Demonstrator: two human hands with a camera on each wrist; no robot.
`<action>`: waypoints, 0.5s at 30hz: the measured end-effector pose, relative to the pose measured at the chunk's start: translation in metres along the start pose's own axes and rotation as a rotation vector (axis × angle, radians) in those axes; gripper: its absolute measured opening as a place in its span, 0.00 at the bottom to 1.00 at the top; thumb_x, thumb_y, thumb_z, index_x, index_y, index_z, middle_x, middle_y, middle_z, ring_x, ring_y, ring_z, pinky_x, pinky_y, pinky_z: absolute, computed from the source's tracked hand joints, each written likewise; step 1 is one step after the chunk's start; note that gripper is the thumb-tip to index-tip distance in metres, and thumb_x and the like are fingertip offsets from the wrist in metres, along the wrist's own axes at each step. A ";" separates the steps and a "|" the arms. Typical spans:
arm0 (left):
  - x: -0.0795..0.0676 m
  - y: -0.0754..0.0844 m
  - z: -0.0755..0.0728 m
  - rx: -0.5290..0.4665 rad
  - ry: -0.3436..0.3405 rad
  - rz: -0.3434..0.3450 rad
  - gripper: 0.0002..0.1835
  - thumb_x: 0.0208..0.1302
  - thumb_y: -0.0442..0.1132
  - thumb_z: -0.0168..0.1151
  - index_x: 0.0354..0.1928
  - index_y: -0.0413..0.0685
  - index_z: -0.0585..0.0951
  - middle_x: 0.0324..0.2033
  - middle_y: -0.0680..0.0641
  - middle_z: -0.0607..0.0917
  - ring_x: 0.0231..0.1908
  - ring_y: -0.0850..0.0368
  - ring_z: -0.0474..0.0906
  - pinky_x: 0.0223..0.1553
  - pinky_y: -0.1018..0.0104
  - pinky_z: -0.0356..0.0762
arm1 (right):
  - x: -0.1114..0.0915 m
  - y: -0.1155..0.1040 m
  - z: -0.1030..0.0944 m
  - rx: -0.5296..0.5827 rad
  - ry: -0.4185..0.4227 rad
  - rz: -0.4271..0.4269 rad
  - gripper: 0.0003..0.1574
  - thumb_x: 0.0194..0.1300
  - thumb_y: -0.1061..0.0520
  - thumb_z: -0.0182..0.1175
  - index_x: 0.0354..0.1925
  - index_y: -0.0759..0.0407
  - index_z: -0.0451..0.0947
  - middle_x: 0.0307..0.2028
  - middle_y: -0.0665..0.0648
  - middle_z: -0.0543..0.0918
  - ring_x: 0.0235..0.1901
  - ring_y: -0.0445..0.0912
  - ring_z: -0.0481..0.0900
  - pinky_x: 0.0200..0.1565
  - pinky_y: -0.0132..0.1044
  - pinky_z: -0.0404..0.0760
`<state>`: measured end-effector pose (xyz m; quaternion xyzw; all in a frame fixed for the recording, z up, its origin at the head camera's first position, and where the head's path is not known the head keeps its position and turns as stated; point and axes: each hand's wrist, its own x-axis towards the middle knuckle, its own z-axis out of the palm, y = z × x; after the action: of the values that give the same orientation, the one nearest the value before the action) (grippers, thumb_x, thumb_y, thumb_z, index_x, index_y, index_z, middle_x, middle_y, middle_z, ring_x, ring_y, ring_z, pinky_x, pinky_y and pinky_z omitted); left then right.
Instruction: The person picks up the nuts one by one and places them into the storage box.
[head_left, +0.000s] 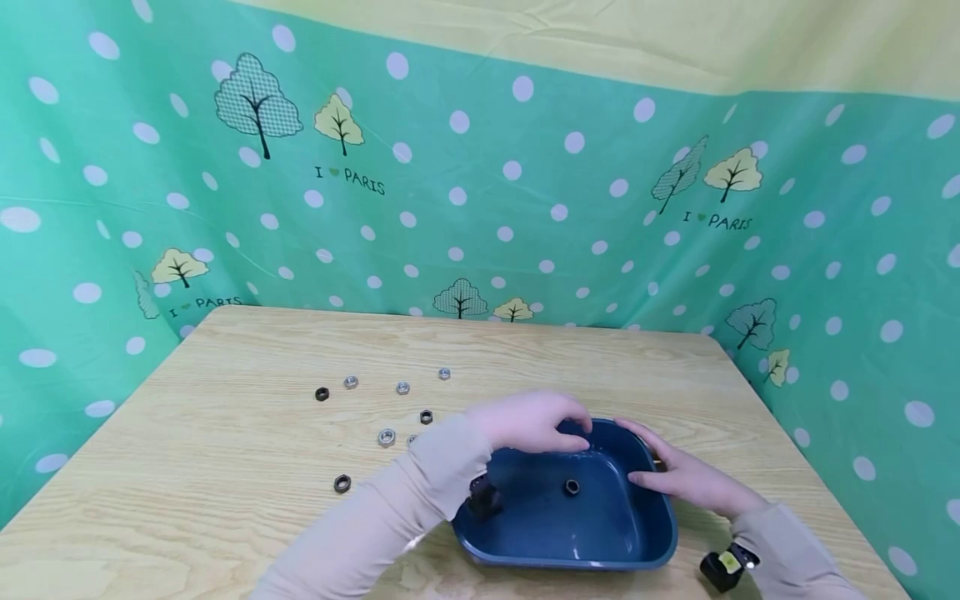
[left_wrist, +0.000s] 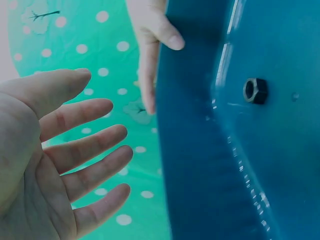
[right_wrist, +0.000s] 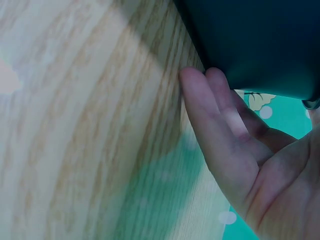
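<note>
A dark blue plastic basin (head_left: 581,533) stands at the front right of the table, with one black hex nut (head_left: 572,487) on its floor. My right hand (head_left: 693,479) grips the basin's right wall, thumb over the rim inside and fingers along the outside. In the right wrist view those fingers (right_wrist: 200,95) lie low against the outer wall. Over the basin's back rim is my left hand (head_left: 536,421), its fingers loosely spread and holding nothing. The left wrist view shows that palm (left_wrist: 30,180) beside the basin wall (left_wrist: 187,125).
Several loose hex nuts lie left of the basin, silver ones such as this nut (head_left: 386,437) and black ones such as this nut (head_left: 342,483). My left sleeve (head_left: 405,508) crosses the basin's left side. A green dotted curtain (head_left: 510,225) hangs behind the wooden table (head_left: 187,467).
</note>
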<state>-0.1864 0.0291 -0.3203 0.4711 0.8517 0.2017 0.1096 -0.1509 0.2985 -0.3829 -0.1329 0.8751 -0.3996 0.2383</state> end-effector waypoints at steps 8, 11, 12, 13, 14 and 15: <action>-0.020 -0.005 -0.015 -0.010 0.068 -0.016 0.15 0.68 0.45 0.55 0.51 0.48 0.80 0.50 0.51 0.81 0.52 0.59 0.76 0.56 0.70 0.71 | 0.002 0.003 0.000 -0.006 0.010 -0.012 0.48 0.67 0.50 0.56 0.74 0.49 0.40 0.71 0.72 0.44 0.67 0.75 0.44 0.56 0.72 0.60; -0.028 -0.008 -0.019 -0.002 0.092 -0.013 0.14 0.68 0.45 0.55 0.49 0.48 0.80 0.49 0.51 0.81 0.50 0.59 0.76 0.55 0.68 0.72 | 0.001 0.003 0.000 -0.009 0.009 -0.027 0.47 0.67 0.51 0.55 0.74 0.49 0.40 0.71 0.72 0.44 0.67 0.75 0.45 0.56 0.72 0.61; -0.031 -0.009 -0.020 -0.004 0.101 -0.011 0.14 0.68 0.45 0.55 0.49 0.47 0.80 0.50 0.50 0.81 0.51 0.58 0.76 0.56 0.67 0.72 | 0.001 0.003 0.000 -0.009 0.009 -0.029 0.47 0.67 0.51 0.55 0.74 0.50 0.40 0.71 0.72 0.43 0.67 0.75 0.45 0.56 0.72 0.60; -0.034 -0.010 -0.021 -0.006 0.106 -0.016 0.13 0.68 0.45 0.55 0.49 0.47 0.80 0.50 0.50 0.81 0.51 0.58 0.76 0.56 0.67 0.72 | 0.001 0.003 0.000 -0.010 0.010 -0.029 0.47 0.67 0.51 0.55 0.74 0.50 0.40 0.72 0.72 0.43 0.67 0.75 0.44 0.56 0.73 0.59; -0.037 -0.011 -0.022 -0.007 0.111 -0.021 0.14 0.68 0.45 0.55 0.49 0.47 0.80 0.50 0.50 0.81 0.52 0.57 0.76 0.56 0.66 0.72 | 0.001 0.002 0.000 -0.010 0.011 -0.029 0.47 0.67 0.51 0.55 0.74 0.50 0.40 0.72 0.72 0.42 0.67 0.76 0.43 0.56 0.73 0.58; -0.040 -0.013 -0.023 -0.012 0.115 -0.027 0.14 0.68 0.45 0.55 0.49 0.46 0.80 0.51 0.50 0.81 0.53 0.56 0.76 0.57 0.65 0.71 | 0.001 0.002 0.000 -0.010 0.011 -0.029 0.47 0.67 0.51 0.55 0.74 0.51 0.40 0.72 0.72 0.42 0.67 0.76 0.42 0.56 0.73 0.57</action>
<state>-0.1831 -0.0162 -0.3058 0.4467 0.8615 0.2322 0.0658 -0.1514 0.2997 -0.3848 -0.1448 0.8763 -0.3995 0.2271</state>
